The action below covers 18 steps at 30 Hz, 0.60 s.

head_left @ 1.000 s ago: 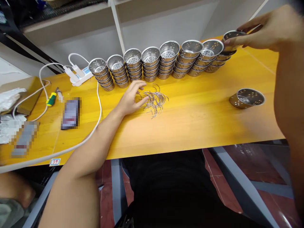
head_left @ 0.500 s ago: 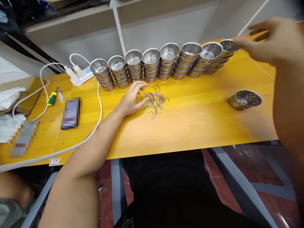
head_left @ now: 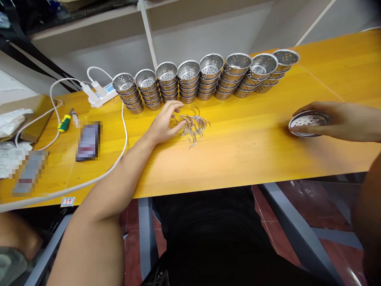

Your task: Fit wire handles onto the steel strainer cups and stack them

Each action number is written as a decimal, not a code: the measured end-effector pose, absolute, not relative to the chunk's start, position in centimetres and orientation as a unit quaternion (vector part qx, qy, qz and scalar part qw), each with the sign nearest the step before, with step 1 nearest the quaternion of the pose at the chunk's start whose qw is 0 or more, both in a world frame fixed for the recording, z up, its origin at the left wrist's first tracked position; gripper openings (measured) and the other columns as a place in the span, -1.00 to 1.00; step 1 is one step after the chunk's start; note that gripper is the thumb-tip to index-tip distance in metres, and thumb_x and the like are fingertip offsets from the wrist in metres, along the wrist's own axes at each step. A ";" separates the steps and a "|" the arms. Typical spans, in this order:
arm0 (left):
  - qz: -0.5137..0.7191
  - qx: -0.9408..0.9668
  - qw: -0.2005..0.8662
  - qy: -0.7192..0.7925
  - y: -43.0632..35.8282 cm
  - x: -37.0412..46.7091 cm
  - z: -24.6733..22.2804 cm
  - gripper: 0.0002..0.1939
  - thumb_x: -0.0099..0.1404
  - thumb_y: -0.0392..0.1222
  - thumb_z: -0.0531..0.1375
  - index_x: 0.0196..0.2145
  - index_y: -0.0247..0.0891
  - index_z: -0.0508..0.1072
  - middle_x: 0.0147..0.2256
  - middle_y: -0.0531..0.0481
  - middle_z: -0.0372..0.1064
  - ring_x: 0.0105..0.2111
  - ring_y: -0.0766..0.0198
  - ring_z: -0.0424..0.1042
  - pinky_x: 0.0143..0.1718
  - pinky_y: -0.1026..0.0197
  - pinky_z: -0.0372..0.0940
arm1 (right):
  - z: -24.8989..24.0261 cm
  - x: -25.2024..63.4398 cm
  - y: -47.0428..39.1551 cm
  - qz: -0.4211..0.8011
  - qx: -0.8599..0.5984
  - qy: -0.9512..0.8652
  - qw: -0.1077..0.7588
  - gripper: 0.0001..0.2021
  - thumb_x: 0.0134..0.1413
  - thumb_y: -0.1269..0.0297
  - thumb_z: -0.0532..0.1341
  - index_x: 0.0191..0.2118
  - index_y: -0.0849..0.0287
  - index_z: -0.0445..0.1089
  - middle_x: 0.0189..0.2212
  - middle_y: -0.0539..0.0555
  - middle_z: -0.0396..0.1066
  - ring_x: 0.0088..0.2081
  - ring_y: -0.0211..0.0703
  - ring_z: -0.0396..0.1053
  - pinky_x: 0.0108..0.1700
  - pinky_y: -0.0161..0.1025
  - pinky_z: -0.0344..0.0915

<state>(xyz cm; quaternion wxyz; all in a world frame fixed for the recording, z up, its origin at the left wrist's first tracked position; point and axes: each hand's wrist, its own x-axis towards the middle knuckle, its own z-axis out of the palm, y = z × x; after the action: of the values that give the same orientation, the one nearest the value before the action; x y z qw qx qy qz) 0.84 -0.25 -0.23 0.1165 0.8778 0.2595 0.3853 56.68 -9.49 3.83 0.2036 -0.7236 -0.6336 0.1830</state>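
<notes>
On the right of the table, my right hand (head_left: 333, 119) grips a perforated metal cup (head_left: 306, 121) by its rim, thumb on the near side and fingers round the far side. The cup is tilted, its hole-punched bottom showing. My left hand (head_left: 166, 123) rests on the table with fingers apart, its thumb and fingertips at the edge of a loose pile of thin curved metal wires (head_left: 195, 127). Behind the pile stand several stacks of similar perforated cups (head_left: 211, 71) in a row.
To the left lie a phone (head_left: 88, 141), a second blurred flat device (head_left: 30, 171) and a green-yellow screwdriver (head_left: 64, 123). A white power strip (head_left: 102, 95) sits behind, its cable (head_left: 126, 131) crossing the table and my left forearm. An opened carton (head_left: 38, 119) stands at far left.
My right hand has come down from beside the rightmost stack to the single cup, gripping and tilting it. My left hand stays by the wires.
</notes>
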 end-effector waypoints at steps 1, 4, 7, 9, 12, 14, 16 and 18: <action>0.385 0.877 0.117 0.262 -0.3 0.8 -0.2 -0.42 0.54 0.02 0.37 0.39 -0.14 0.39 0.33 -0.28 0.47 0.13 0.10 0.62 0.08 0.04 0.63 | 4.3 56.1 -9.1 0.210 -0.734 -0.625 0.161 -0.41 -0.25 -0.49 0.71 -0.33 -0.13 0.72 -0.21 0.37 0.72 -0.33 0.15 0.62 -0.20 0.29 0.45; 0.383 0.876 0.122 0.267 -0.4 0.7 -0.1 -0.42 0.55 0.02 0.36 0.40 -0.16 0.40 0.34 -0.29 0.47 0.14 0.10 0.62 0.10 0.05 0.63 | 6.5 53.0 -8.1 0.192 -0.766 -0.600 0.126 -0.69 0.12 -0.08 0.69 -0.36 -0.08 0.67 -0.23 0.28 0.73 -0.31 0.06 0.57 -0.07 0.28 0.44; 0.378 0.877 0.127 0.267 -0.5 0.8 0.0 -0.42 0.58 0.07 0.33 0.41 -0.14 0.39 0.35 -0.30 0.46 0.16 0.08 0.61 0.12 0.02 0.62 | 8.2 48.9 -7.5 0.150 -0.749 -0.621 0.174 -0.88 0.23 0.33 0.56 -0.29 -0.05 0.70 -0.23 0.21 0.72 -0.26 -0.02 0.57 -0.03 0.18 0.42; 0.374 0.880 0.133 0.263 -0.6 0.9 0.1 -0.39 0.58 0.14 0.32 0.44 -0.12 0.36 0.37 -0.30 0.43 0.19 0.05 0.61 0.12 0.00 0.63 | 8.6 45.7 -7.0 0.132 -0.705 -0.646 0.261 -0.88 0.23 0.39 0.47 -0.17 0.01 0.70 -0.21 0.23 0.73 -0.24 -0.02 0.58 -0.06 0.12 0.46; 0.369 0.882 0.153 0.249 -1.0 1.3 0.2 -0.20 0.53 0.30 0.35 0.52 -0.07 0.26 0.42 -0.32 0.37 0.23 0.00 0.60 0.17 -0.06 0.65 | 8.4 40.2 -5.7 0.155 -0.593 -0.701 0.365 -0.85 0.27 0.33 0.35 -0.08 0.15 0.64 -0.14 0.33 0.71 -0.20 0.04 0.59 -0.08 0.06 0.50; 0.365 0.883 0.170 0.241 -1.2 1.6 0.3 -0.05 0.47 0.41 0.38 0.57 -0.01 0.18 0.46 -0.32 0.32 0.25 -0.04 0.60 0.21 -0.12 0.66 | 8.0 36.1 -4.5 0.151 -0.559 -0.748 0.325 -0.90 0.33 0.25 0.31 -0.18 0.14 0.55 -0.25 0.28 0.66 -0.24 0.08 0.54 -0.10 0.08 0.49; 0.366 0.882 0.180 0.237 -1.3 1.8 0.4 0.07 0.41 0.51 0.40 0.60 0.02 0.11 0.49 -0.32 0.28 0.29 -0.09 0.59 0.25 -0.18 0.66 | 7.5 32.1 -3.3 0.172 -0.536 -0.768 0.305 -0.85 0.41 0.18 0.27 -0.18 0.11 0.51 -0.33 0.21 0.60 -0.29 0.12 0.53 -0.11 0.11 0.51; 0.374 0.881 0.172 0.235 -1.2 1.9 0.4 0.15 0.36 0.59 0.40 0.61 0.01 0.08 0.51 -0.34 0.27 0.40 -0.19 0.53 0.33 -0.26 0.62 | 7.0 28.4 -2.6 0.168 -0.506 -0.788 0.309 -0.83 0.45 0.14 0.26 -0.10 0.09 0.53 -0.18 0.24 0.65 -0.15 0.22 0.58 0.01 0.17 0.54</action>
<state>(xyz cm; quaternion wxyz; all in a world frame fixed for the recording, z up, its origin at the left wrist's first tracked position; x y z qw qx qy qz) 1.91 -1.20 0.41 0.1716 0.8805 0.2348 0.3743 28.41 -2.58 6.99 0.3092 -0.5056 -0.7876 0.1685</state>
